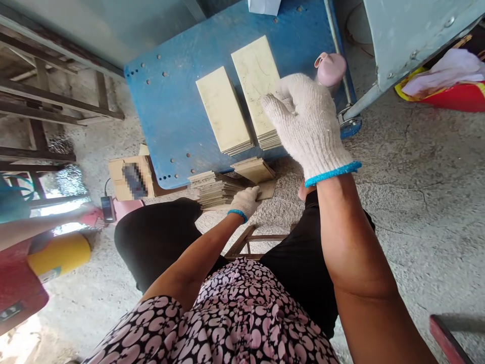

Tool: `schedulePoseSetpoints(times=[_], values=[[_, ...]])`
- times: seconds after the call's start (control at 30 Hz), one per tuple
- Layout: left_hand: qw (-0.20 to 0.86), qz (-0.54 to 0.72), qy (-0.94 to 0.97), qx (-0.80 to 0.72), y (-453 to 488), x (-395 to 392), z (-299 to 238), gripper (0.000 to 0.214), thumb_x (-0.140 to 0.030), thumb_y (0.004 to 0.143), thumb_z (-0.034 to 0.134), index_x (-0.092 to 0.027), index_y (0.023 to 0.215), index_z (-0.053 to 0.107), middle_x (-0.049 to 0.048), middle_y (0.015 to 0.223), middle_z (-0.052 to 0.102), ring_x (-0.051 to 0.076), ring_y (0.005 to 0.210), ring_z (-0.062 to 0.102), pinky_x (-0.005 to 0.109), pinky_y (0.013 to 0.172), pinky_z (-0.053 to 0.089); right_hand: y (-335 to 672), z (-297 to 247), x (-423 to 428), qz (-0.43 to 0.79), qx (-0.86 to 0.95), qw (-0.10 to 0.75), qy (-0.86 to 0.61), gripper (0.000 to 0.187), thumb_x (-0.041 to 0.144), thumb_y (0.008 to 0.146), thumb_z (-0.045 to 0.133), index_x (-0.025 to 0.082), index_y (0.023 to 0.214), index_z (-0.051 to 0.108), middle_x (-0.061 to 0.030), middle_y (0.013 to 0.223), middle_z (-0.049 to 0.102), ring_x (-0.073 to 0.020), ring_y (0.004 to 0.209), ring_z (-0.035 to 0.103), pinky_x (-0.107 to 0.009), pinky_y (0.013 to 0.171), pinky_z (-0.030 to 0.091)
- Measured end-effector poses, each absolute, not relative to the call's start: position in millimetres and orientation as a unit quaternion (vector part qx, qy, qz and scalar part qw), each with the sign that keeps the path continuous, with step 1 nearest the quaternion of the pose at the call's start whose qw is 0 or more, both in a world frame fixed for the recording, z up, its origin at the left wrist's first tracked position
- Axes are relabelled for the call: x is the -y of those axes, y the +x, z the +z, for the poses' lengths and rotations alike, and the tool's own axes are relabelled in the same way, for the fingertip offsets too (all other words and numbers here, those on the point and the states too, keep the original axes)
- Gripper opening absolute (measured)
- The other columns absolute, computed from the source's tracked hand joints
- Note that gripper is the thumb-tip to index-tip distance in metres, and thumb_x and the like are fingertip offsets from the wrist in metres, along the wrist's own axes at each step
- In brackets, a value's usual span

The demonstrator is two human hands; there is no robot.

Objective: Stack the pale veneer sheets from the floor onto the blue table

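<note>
My right hand (306, 119), in a white knit glove with a blue cuff, is raised over the near right edge of a stack of cream rectangular tiles (255, 76). Its fingers are curled; anything inside them is hidden. A second cream stack (223, 106) lies just left of that one, both on a blue board. Lower down, my left hand (245, 201), gloved alike, has its fingers closed at the edge of a thin flat tile (267, 190). Beside it are a fanned pile of thin tiles (214, 189) and a few leaning tiles (253, 170).
The blue board (166, 111) has a metal rail and a caster on its right. A pink lidded cup (331, 69) stands near the rail. Left are a cardboard box (132, 179) and another person's hand (91, 216) by a phone-like device (108, 209). A wooden frame (246, 242) stands between my legs.
</note>
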State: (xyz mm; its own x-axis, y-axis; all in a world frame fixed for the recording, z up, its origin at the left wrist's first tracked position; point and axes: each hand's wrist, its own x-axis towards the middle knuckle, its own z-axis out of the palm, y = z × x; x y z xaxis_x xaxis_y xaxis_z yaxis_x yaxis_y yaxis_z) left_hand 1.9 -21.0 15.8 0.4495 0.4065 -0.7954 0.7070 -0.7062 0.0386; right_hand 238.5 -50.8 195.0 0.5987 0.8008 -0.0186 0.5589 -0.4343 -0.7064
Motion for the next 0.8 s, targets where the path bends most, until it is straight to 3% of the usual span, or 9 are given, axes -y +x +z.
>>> schedulePoseSetpoints(times=[0.2,0.4,0.47,0.6,0.73,0.8], values=[[0.23,-0.475,0.794,-0.3,5.6,28.2,9.0,0.057,-0.04,0.089,0.054,-0.023,0.143,0.049,0.0154,0.128,0.059,0.034,0.112,0.061,0.043,0.095,0.05,239.0,194.5,49.7,0.191,0.404,0.349,-0.823,0.012,0.034,0.097,0.055,0.023,0.096,0.06,-0.0054,0.104,0.068,-0.0237,0.101,0.061,-0.035,0.09,0.046],[0.267,-0.463,0.768,-0.351,13.6,20.5,22.7,0.051,-0.041,0.094,0.046,-0.026,0.143,0.05,0.0144,0.128,0.061,0.036,0.116,0.059,0.045,0.096,0.047,238.2,191.2,50.1,0.187,0.407,0.343,-0.826,0.022,0.039,0.098,0.053,0.018,0.1,0.061,-0.0077,0.103,0.068,-0.0231,0.096,0.06,-0.035,0.089,0.045],[0.291,-0.451,0.752,-0.382,15.3,15.1,36.1,0.045,-0.044,0.094,0.044,-0.027,0.133,0.059,0.0112,0.114,0.068,0.033,0.107,0.064,0.04,0.089,0.05,238.2,190.1,49.5,0.187,0.411,0.341,-0.825,0.025,0.04,0.098,0.052,0.016,0.1,0.061,-0.0086,0.1,0.067,-0.0233,0.093,0.06,-0.035,0.086,0.045],[0.366,-0.415,0.699,-0.453,2.7,9.0,72.0,0.04,-0.046,0.09,0.051,-0.017,0.109,0.069,0.0081,0.093,0.071,0.021,0.074,0.069,0.026,0.067,0.053,239.6,186.5,48.5,0.191,0.407,0.354,-0.82,0.019,0.036,0.097,0.053,0.018,0.096,0.061,-0.0096,0.096,0.067,-0.0251,0.092,0.06,-0.038,0.085,0.045],[0.549,-0.256,0.564,-0.562,-24.8,7.3,109.1,0.04,-0.041,0.083,0.062,-0.011,0.11,0.066,0.011,0.101,0.071,0.02,0.075,0.07,0.021,0.057,0.055,240.9,182.5,50.0,0.198,0.388,0.396,-0.808,0.013,0.035,0.094,0.054,0.024,0.094,0.06,-0.0087,0.094,0.068,-0.0271,0.093,0.061,-0.042,0.087,0.047],[0.591,-0.18,0.496,-0.61,-37.9,5.8,126.3,0.046,-0.042,0.078,0.07,-0.009,0.11,0.064,0.0139,0.097,0.071,0.022,0.073,0.07,0.018,0.044,0.048,241.5,182.0,51.5,0.196,0.379,0.407,-0.808,0.012,0.035,0.093,0.055,0.025,0.093,0.06,-0.0089,0.096,0.068,-0.0279,0.093,0.062,-0.043,0.087,0.047]])
